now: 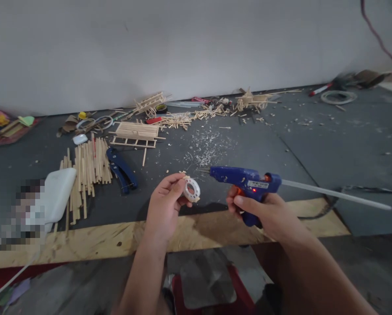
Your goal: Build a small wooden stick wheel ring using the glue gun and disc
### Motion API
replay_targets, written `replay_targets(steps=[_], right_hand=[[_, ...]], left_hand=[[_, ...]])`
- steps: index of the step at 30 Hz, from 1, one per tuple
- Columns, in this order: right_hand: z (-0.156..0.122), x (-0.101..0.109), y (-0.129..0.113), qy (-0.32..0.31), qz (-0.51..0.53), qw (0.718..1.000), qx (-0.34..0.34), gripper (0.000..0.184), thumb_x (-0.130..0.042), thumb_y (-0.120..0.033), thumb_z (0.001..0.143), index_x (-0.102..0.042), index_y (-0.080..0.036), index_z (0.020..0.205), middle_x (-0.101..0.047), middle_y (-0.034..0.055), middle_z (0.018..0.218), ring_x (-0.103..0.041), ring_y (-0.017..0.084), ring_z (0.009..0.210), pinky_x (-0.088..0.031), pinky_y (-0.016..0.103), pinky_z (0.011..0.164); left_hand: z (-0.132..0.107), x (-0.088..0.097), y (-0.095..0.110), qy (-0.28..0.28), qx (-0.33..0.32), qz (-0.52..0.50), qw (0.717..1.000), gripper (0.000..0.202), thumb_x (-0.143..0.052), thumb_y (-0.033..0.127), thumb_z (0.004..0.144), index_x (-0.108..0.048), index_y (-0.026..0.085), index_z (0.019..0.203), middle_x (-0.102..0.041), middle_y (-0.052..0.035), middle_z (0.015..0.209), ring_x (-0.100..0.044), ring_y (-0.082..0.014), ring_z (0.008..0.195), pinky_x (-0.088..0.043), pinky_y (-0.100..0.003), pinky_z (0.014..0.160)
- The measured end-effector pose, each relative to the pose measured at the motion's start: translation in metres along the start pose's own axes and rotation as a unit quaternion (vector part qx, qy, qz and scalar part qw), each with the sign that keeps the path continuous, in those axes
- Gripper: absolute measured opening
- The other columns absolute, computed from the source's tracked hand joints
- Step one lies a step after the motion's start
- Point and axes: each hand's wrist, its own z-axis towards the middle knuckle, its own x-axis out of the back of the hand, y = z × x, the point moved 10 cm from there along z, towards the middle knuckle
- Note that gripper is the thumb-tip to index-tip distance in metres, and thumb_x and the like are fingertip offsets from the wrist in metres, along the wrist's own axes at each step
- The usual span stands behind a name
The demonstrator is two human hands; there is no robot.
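My left hand [164,203] pinches a small white ring-shaped wheel [192,189] between thumb and fingers, held above the table's front edge. My right hand [264,214] grips a blue hot glue gun [248,181] by its handle, one finger on the orange trigger. The gun's nozzle points left toward the wheel, a short gap away. A long clear glue stick [337,194] juts out of the back of the gun to the right.
On the dark table lie a bundle of wooden sticks [89,168], blue cutters [121,170], a stick-built frame [135,133], small stick models [251,101], shavings and a white box [56,192]. A plywood strip [93,240] edges the front.
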Motion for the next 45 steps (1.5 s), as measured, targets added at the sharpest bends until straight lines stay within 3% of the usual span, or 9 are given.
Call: replay_targets(steps=[6,12,33,36,41,45], right_hand=[[0.001,0.001,0.001,0.03,-0.114,0.993,-0.012,0.027,-0.064,-0.042,0.077,-0.059,-0.019,0.064,-0.056,-0.0014,0.055,-0.052,0.012,0.048,-0.042,0.026,0.049],[0.002,-0.007,-0.001,0.014,-0.131,0.991,-0.02,0.03,-0.06,-0.04,0.077,-0.052,-0.02,0.056,-0.055,-0.001,0.051,-0.055,0.013,0.048,-0.044,0.028,0.052],[0.003,-0.006,-0.007,0.007,-0.204,0.979,0.01,0.033,-0.055,-0.035,0.08,-0.054,-0.02,0.051,-0.06,0.0014,0.051,-0.056,0.014,0.054,-0.044,0.029,0.06],[0.005,0.0,-0.003,0.028,-0.183,0.983,-0.001,0.032,-0.058,-0.035,0.078,-0.054,-0.02,0.051,-0.06,0.0016,0.051,-0.057,0.015,0.053,-0.044,0.029,0.059],[0.021,0.023,0.002,0.105,-0.036,0.994,-0.017,0.022,-0.068,-0.039,0.073,-0.061,-0.019,0.067,-0.055,-0.002,0.052,-0.054,0.013,0.046,-0.042,0.026,0.047],[0.036,0.042,0.003,0.112,-0.029,0.992,-0.054,0.032,-0.061,-0.046,0.081,-0.065,-0.017,0.067,-0.065,0.0056,0.066,-0.058,0.014,0.052,-0.048,0.027,0.051]], left_hand=[[-0.001,0.0,0.0,0.001,0.001,-0.003,1.0,0.021,-0.075,0.028,0.069,-0.066,0.017,0.084,-0.065,0.001,0.064,-0.059,-0.0098,0.052,-0.045,-0.019,0.042],[-0.001,-0.001,0.0,-0.005,0.0,-0.012,1.0,0.021,-0.076,0.028,0.069,-0.066,0.017,0.084,-0.067,0.0012,0.065,-0.06,-0.0098,0.051,-0.045,-0.018,0.041],[-0.001,-0.002,0.0,-0.007,-0.005,-0.019,1.0,0.019,-0.077,0.026,0.069,-0.067,0.017,0.082,-0.067,0.001,0.064,-0.06,-0.0097,0.051,-0.047,-0.018,0.041],[-0.002,-0.002,0.0,-0.007,-0.003,-0.019,1.0,0.021,-0.078,0.026,0.067,-0.068,0.017,0.081,-0.067,0.0008,0.061,-0.06,-0.0103,0.05,-0.047,-0.018,0.04],[0.0,0.001,0.002,-0.009,-0.005,-0.011,1.0,0.022,-0.079,0.026,0.065,-0.068,0.017,0.082,-0.068,-0.0005,0.063,-0.06,-0.0108,0.05,-0.046,-0.018,0.04],[0.004,0.012,0.01,-0.005,-0.018,-0.005,1.0,0.021,-0.079,0.025,0.065,-0.069,0.017,0.082,-0.067,-0.0001,0.061,-0.057,-0.0091,0.047,-0.044,-0.017,0.039]])
